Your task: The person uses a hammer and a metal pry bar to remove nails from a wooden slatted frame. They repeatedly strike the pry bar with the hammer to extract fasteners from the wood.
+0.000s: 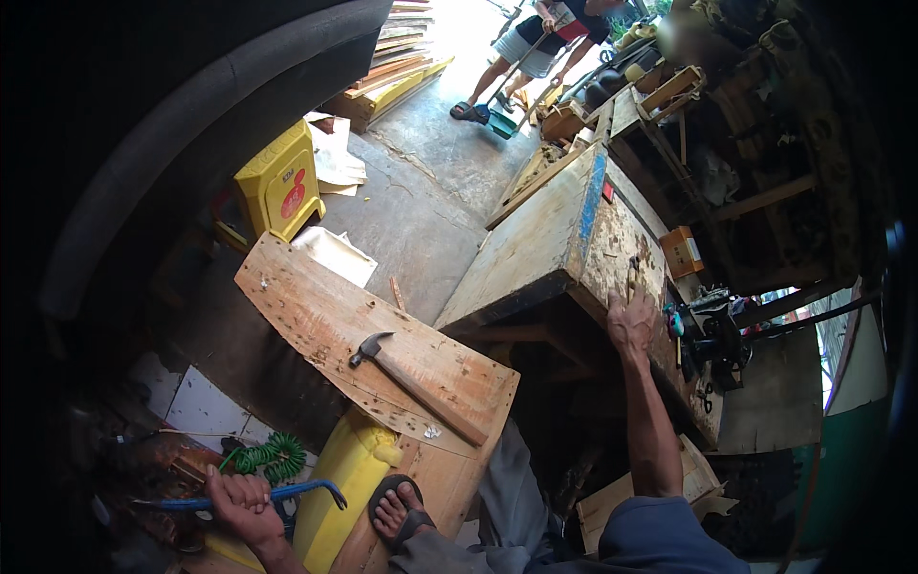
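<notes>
In the lower left, my left hand (244, 505) is closed around a blue pry bar (311, 488) with a hooked end. My right hand (631, 323) reaches onto the top of a worn wooden workbench (622, 230), fingers spread and pointing down. A small thin object (633, 271) lies just beyond its fingertips; its kind is unclear. Between my hands, a claw hammer (421, 394) with a wooden handle rests on a curved wooden board (325, 316) marked with nail holes. The board lies over a yellow stool-like object (339, 478), beside my sandalled foot.
A yellow plastic stool (279, 187) and a white tray (335, 256) stand on the floor at left. Coiled green hose (277, 457) lies near my left hand. Dark machinery (717, 335) sits right of the bench. Farther off, a person (535, 48) holds a long-handled dustpan (501, 122).
</notes>
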The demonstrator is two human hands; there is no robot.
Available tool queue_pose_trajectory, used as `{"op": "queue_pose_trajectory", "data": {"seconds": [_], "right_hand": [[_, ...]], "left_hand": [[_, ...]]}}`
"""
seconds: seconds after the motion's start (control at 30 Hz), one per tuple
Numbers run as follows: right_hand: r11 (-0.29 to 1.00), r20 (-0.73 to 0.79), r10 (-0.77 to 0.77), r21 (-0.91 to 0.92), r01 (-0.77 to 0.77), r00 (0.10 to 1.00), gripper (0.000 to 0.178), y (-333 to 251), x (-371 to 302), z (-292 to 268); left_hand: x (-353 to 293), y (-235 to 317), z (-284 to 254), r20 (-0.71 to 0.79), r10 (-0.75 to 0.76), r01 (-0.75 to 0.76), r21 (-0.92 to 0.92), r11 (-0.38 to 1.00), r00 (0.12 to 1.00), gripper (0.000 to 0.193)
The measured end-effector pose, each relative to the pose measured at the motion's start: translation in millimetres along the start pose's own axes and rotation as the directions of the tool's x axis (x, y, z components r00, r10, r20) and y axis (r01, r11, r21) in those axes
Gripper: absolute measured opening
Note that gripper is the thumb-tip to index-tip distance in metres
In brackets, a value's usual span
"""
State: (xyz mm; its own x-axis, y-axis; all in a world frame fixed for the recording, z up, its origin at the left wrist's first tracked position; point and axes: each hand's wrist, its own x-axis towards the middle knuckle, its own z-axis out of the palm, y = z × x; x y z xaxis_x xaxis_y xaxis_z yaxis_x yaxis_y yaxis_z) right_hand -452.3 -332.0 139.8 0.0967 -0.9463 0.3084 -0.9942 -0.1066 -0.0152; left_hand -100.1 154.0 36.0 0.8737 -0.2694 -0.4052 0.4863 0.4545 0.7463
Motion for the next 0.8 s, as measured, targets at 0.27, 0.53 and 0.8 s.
{"op": "queue_pose_trajectory", "data": {"seconds": [0.27, 0.53, 0.8], "right_hand": [[0.987, 0.431, 0.146, -0.12, -0.104, 0.891, 0.051, 173.8, 67.9, 62.7], [0.415, 0.306, 0.007, 0.865, -0.281, 0.952, 0.036, 30.0, -58.2, 39.3], [0.647, 0.706, -0.683, 0.464, 0.605, 0.189, 0.047, -208.4, -141.8, 10.5]], "left_hand": [[-38.9, 4.7, -76.1, -0.081, -0.24, 0.148, 0.95, 0.276, 0.967, 0.04], [-129.6, -75.7, -146.0, -0.218, -0.348, 0.169, 0.972, -0.165, 0.912, 0.041], [-128.4, -105.0, -161.2, -0.088, -0.31, 0.045, 0.989, -0.143, 0.947, 0.056]]}}
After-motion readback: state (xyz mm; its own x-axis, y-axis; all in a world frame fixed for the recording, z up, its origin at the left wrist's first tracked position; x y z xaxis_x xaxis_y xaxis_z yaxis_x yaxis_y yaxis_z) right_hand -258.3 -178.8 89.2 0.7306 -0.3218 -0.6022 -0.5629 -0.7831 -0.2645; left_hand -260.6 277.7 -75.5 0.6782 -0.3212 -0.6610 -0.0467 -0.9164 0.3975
